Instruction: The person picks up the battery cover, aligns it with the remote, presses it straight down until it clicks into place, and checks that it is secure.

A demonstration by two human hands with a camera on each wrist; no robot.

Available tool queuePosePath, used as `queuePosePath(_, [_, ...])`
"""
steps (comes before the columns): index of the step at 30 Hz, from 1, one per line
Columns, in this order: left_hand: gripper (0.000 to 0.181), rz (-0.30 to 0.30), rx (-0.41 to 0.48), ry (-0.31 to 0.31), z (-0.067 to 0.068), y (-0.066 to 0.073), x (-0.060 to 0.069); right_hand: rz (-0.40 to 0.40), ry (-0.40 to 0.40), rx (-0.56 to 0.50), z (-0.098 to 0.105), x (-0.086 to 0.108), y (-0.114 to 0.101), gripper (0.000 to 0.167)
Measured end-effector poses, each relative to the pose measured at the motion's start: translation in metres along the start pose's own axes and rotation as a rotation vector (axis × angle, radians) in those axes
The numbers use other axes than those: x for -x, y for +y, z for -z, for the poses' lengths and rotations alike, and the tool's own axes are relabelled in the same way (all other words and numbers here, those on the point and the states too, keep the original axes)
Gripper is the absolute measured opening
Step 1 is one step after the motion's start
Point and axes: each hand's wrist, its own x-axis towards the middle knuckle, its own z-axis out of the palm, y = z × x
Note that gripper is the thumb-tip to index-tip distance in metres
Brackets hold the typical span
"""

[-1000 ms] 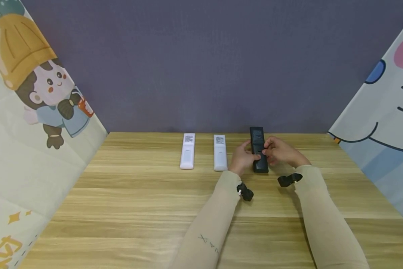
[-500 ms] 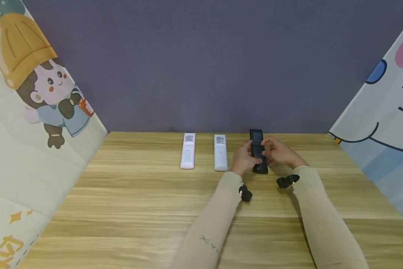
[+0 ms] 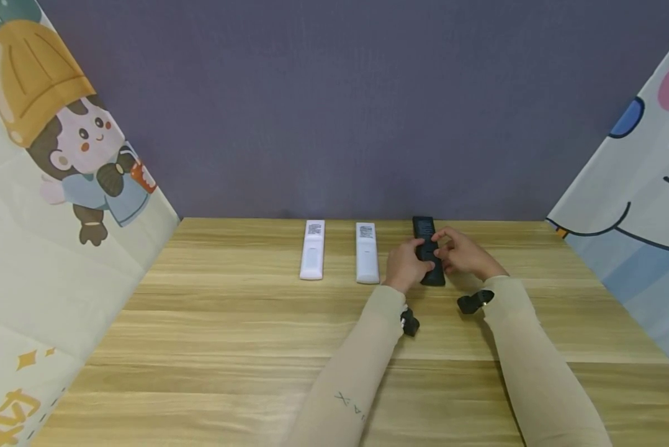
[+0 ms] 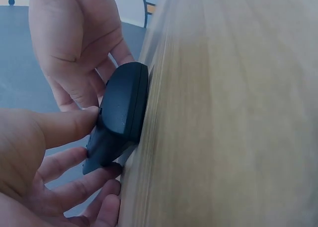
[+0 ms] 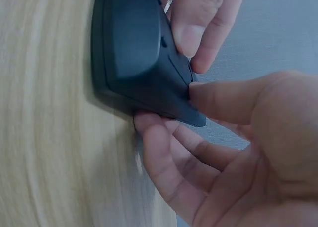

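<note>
A black remote control (image 3: 424, 228) lies back side up at the right end of a row, close to the table's far edge. My left hand (image 3: 406, 267) holds its left side, thumb on the back and fingers along the edge, as the left wrist view shows. From the other side my right hand (image 3: 464, 253) grips it; in the right wrist view the thumb presses the back of the remote (image 5: 131, 43) and curled fingers touch its side near the tabletop. Two white remote controls, one nearer (image 3: 367, 254) and one farther left (image 3: 312, 251), lie back side up, parallel.
The wood-grain table (image 3: 217, 347) runs up to a dark grey panel (image 3: 334, 112) behind it. Cartoon-printed sheets, one left (image 3: 27, 248) and one right (image 3: 619, 186), flank the table. A small black camera sits on each wrist.
The black remote's far end has come slightly toward me and lower. My left hand has shifted a little right, its fingers now farther over the remote; the right hand has moved slightly left.
</note>
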Motion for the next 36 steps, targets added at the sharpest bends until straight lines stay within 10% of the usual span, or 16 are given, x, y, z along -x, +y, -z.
queuePosePath(36, [0.051,0.003,-0.139,-0.061,-0.0024,-0.0020,0.0007,-0.040,-0.007,0.056,-0.0066,0.0004,-0.0031,0.047])
